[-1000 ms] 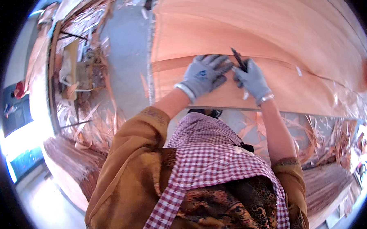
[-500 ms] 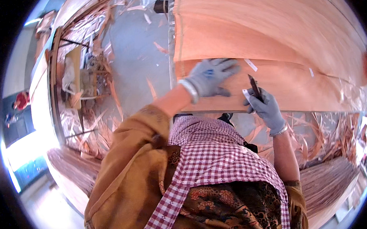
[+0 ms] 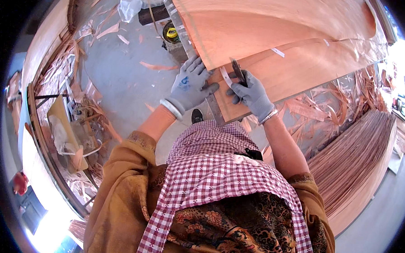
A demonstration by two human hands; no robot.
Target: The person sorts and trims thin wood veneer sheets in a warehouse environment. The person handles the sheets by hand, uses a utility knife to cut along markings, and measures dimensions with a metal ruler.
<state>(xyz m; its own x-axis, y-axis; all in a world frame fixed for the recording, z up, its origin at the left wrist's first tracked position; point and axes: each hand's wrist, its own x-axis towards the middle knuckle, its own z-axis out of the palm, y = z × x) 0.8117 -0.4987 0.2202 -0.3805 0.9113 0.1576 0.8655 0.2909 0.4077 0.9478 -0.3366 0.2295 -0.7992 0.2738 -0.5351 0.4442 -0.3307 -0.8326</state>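
Note:
My left hand (image 3: 189,84), in a grey work glove, lies with its fingers stretched out at the left edge of a stack of thin orange-brown wood veneer sheets. Its thumb points toward the corner of the lower sheet (image 3: 295,69). The upper veneer sheet (image 3: 265,25) covers the far part, its near edge slightly wavy. Over the near left corner my gloved right hand (image 3: 254,96) is closed on a dark-handled knife (image 3: 238,74), blade pointing away from me. A narrow white strip (image 3: 225,76) also sticks out from that hand. Another small white strip (image 3: 278,52) lies at the upper sheet's edge.
Curled veneer scraps (image 3: 307,108) litter the floor right of the stack. A pile of dark brown veneer (image 3: 355,156) stands at the right. On the left is a metal-framed rack (image 3: 52,151) with scraps. A yellow tape measure (image 3: 172,33) sits beyond my left hand, near a plastic bag (image 3: 129,5).
The view has turned, so the stack now slants. My left hand has shifted from on top of the sheet to its left edge. My right hand, with knife and strip, has come close to it.

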